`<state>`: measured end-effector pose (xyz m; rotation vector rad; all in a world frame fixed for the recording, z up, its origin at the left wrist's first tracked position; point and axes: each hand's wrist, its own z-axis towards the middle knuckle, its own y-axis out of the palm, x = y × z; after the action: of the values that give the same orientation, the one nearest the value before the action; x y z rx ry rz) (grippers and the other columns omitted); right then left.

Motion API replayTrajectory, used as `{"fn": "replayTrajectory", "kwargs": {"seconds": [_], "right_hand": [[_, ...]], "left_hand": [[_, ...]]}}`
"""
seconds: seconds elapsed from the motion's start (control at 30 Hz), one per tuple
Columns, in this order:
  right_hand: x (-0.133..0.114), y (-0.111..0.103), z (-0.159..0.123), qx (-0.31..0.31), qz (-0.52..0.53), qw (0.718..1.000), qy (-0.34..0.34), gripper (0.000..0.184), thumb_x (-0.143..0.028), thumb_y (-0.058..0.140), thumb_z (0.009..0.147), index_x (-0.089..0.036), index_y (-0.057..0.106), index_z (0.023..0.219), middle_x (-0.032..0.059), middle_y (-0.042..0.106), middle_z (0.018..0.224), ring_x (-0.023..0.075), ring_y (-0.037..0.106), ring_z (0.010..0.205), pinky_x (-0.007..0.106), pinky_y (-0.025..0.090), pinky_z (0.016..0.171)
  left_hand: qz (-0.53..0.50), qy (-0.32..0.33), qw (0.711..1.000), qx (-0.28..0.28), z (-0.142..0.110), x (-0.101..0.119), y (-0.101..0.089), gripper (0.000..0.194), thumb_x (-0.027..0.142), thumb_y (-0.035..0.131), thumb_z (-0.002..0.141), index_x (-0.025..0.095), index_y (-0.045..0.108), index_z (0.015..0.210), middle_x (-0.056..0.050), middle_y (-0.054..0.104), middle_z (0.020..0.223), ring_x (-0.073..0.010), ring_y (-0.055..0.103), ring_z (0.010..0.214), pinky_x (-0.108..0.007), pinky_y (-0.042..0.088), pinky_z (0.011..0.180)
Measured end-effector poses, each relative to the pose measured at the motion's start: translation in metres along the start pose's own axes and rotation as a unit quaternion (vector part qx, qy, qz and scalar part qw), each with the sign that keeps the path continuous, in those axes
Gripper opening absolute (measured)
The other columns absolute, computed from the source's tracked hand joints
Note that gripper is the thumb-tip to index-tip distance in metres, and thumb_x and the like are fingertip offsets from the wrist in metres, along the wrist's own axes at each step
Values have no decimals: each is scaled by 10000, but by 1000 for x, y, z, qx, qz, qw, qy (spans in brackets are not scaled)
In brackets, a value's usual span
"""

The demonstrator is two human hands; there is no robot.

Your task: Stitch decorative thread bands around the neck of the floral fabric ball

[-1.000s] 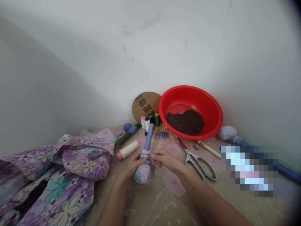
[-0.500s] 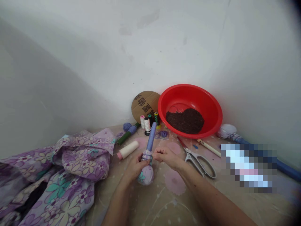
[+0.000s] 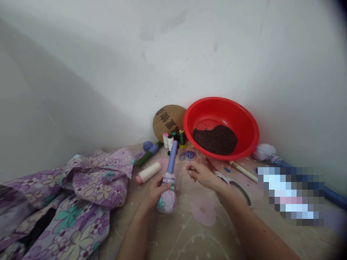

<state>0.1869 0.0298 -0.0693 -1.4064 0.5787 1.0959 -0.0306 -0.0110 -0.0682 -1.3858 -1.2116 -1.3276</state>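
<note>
My left hand (image 3: 155,192) is closed round the gathered neck of a cloth-headed stick (image 3: 167,200). Its round head is covered in pale lilac floral cloth, and a blue-purple wrapped handle points up and away. Bands of yarn circle the neck beside my left thumb. My right hand (image 3: 200,174) hovers to the right of the stick, apart from it, fingers curled together; whatever they pinch, if anything, is too small to make out. Scissors (image 3: 242,193) with grey handles and red blades lie partly under my right forearm.
A red basin (image 3: 251,122) with dark grainy filling (image 3: 217,140) leans at the wall beside a cardboard disc (image 3: 166,119). Thread spools (image 3: 166,141), a white thread cone (image 3: 149,172) and purple yarn (image 3: 189,155) lie ahead. Floral cloth (image 3: 92,180) is heaped left. Another cloth-headed stick (image 3: 265,151) lies right.
My right hand has moved right, away from the neck of the stick, and now partly covers the scissors. My left hand keeps its hold, with the handle tilted slightly further left.
</note>
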Motion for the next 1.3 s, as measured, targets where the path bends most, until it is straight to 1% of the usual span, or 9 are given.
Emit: {"fn": "replayTrajectory", "kwargs": {"seconds": [0.13,0.27,0.33,0.43,0.53,0.7,0.93,1.1,1.3], "right_hand": [[-7,17,1,-17,128,992,1,66,-147,498,742,-168,552,711,-53,473,537,87,461,454,197,397,457],[-5,30,0,-40,102,994,-11,149,-209,520,775,-144,647,732,-39,511,494,90,448,435,199,361,437],[-1,35,1,-37,66,996,-43,187,-217,528,787,-140,698,792,1,620,572,113,528,513,215,410,508],[6,40,2,-28,31,996,-81,231,-230,541,796,-161,731,907,53,737,815,171,637,713,267,480,672],[10,41,2,-36,23,995,-91,280,-250,531,811,-193,721,1008,55,739,959,207,665,835,320,498,781],[9,42,0,-64,40,994,-81,313,-281,542,817,-218,688,1087,48,700,1063,232,670,918,362,504,842],[15,47,1,-63,42,995,-62,320,-278,547,816,-244,673,1108,33,696,1074,233,668,911,359,508,829],[12,47,0,-66,37,996,-48,315,-298,528,820,-243,685,1088,4,702,1058,228,666,879,353,507,798],[11,48,0,-66,50,995,-49,314,-306,534,810,-229,699,1066,15,714,1029,238,671,838,344,515,744]], "left_hand": [[6,-17,1000,7,1,-4,-5,287,294,694,641,129,671,875,-36,636,776,-171,542,751,-286,397,718],[7,-21,1000,14,0,-1,-4,300,282,707,624,110,665,866,-41,630,755,-146,525,689,-266,389,658],[10,-21,1000,18,0,1,-3,294,280,713,612,111,670,849,-38,631,746,-146,522,686,-264,387,651],[13,-29,999,28,0,1,-3,283,284,715,604,121,682,833,-29,636,731,-149,523,686,-265,384,655],[6,-34,999,25,1,0,-4,295,284,718,596,123,692,842,-26,639,728,-151,524,681,-270,382,663],[-2,-24,999,39,1,0,-5,271,278,727,585,137,709,815,-27,651,738,-169,539,718,-282,391,702],[-1,-24,999,42,0,0,-4,229,283,715,611,148,714,796,-26,656,728,-169,535,694,-279,383,671],[-2,-29,999,45,4,-4,-6,265,282,730,592,131,708,808,-41,656,736,-161,540,674,-278,389,650],[-1,-27,999,43,5,-6,-7,287,293,734,579,128,710,812,-30,652,709,-142,536,648,-265,398,631]]}}
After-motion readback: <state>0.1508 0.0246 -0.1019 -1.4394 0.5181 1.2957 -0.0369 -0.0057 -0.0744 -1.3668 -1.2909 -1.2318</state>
